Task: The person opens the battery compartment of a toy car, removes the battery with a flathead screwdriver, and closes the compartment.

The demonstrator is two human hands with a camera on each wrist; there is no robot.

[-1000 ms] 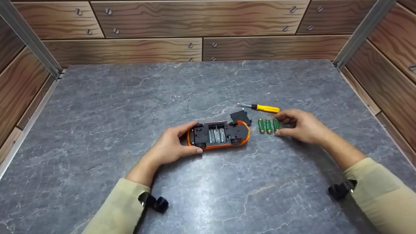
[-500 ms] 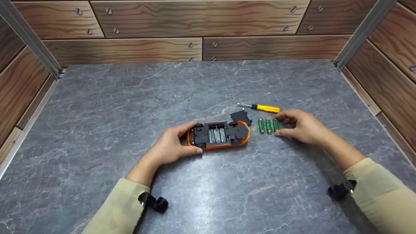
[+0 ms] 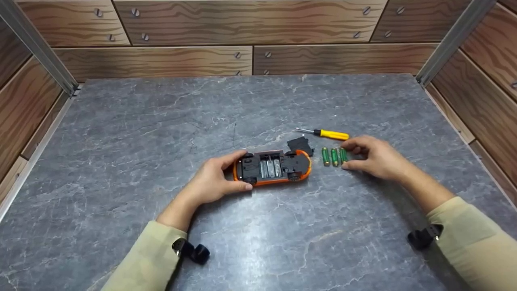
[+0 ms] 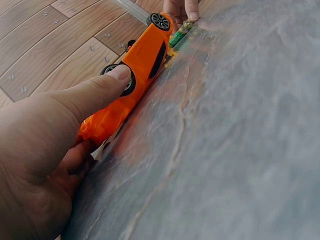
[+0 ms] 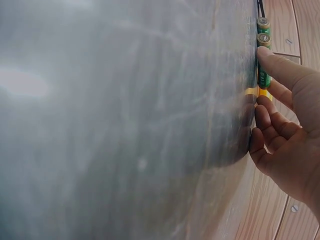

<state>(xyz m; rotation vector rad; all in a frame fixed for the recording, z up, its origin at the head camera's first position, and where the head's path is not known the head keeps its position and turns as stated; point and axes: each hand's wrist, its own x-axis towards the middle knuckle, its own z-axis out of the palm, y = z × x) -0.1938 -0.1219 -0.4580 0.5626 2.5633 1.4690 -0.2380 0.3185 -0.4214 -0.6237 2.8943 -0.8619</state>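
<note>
An orange toy car (image 3: 291, 165) lies upside down on the grey marbled table, its black underside up. In its middle, the battery compartment (image 3: 270, 168) is uncovered and shows silvery parallel slots. My left hand (image 3: 212, 182) grips one end of the car, and in the left wrist view the thumb presses beside a wheel (image 4: 160, 21). To the right, three green batteries stand side by side in a row. My right hand (image 3: 377, 158) pinches the rightmost battery (image 3: 343, 155) between thumb and fingers. The left battery (image 3: 326, 157) and the middle battery (image 3: 335, 157) lie untouched beside it.
A black battery cover (image 3: 299, 144) lies just behind the car. Behind the batteries is a screwdriver (image 3: 333, 134) with a yellow handle, its tip pointing left. Wood-patterned panels (image 3: 250, 24) wall the table at the back and sides.
</note>
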